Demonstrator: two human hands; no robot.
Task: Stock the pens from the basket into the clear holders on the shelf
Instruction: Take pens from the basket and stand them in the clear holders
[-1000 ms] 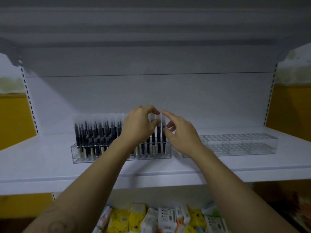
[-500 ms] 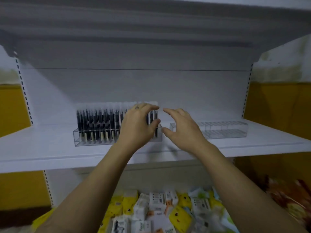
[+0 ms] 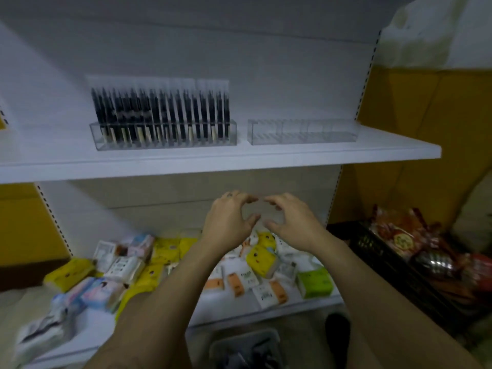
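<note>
You are holding both forearms out below the upper shelf (image 3: 213,162), your left hand (image 3: 229,222) and right hand (image 3: 292,222) hovering side by side, palms facing each other, fingers (image 3: 250,199) loosely curled, gripping nothing, tips nearly meeting. The pens (image 3: 159,115) are standing upright in the left clear holder (image 3: 165,143) on that shelf, with the right clear holder (image 3: 303,133) sitting just beside it. The grey basket (image 3: 247,347) is showing, blurred, low between your forearms, and tissue packs (image 3: 262,258) are lying on the lower shelf behind your hands.
</note>
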